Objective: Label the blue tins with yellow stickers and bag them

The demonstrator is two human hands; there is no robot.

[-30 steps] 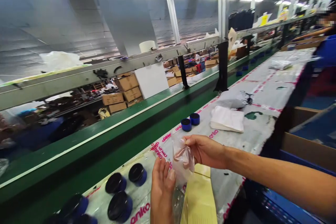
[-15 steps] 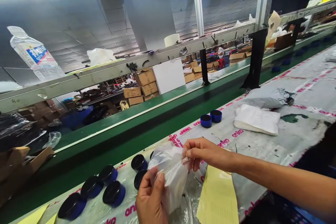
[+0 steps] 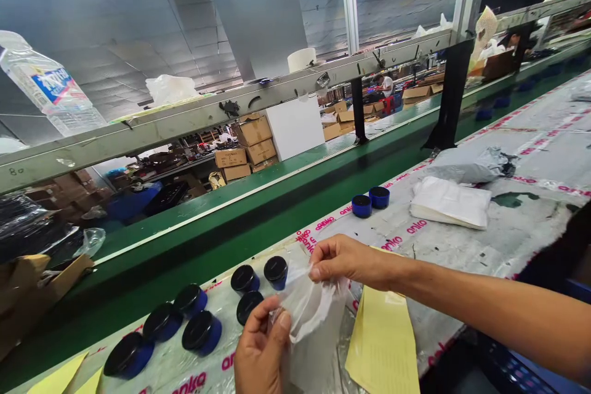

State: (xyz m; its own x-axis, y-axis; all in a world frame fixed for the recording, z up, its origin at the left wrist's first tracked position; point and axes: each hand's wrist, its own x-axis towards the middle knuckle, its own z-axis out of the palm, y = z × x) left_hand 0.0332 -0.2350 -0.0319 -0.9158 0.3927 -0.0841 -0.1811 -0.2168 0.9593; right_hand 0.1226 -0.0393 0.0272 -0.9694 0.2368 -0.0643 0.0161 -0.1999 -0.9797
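Left hand (image 3: 261, 351) and right hand (image 3: 351, 263) pinch a translucent bag (image 3: 316, 354), its mouth now gaping.

The bag sits at six o'clock in the view, between the hands; the left's thumb and fingers grip its rim near ten o'clock, the right's near twelve. Half a second ago no such gap showed, so the opening step looks well along, though whether anything lies inside cannot be told. From the bag, yellow papers (image 3: 383, 345) lie at four o'clock, a dark-topped pot (image 3: 276, 272), now less covered, at ten, more pots (image 3: 202, 332) around nine, two blue pots (image 3: 361, 205) at one, a white stack (image 3: 450, 202) at two.
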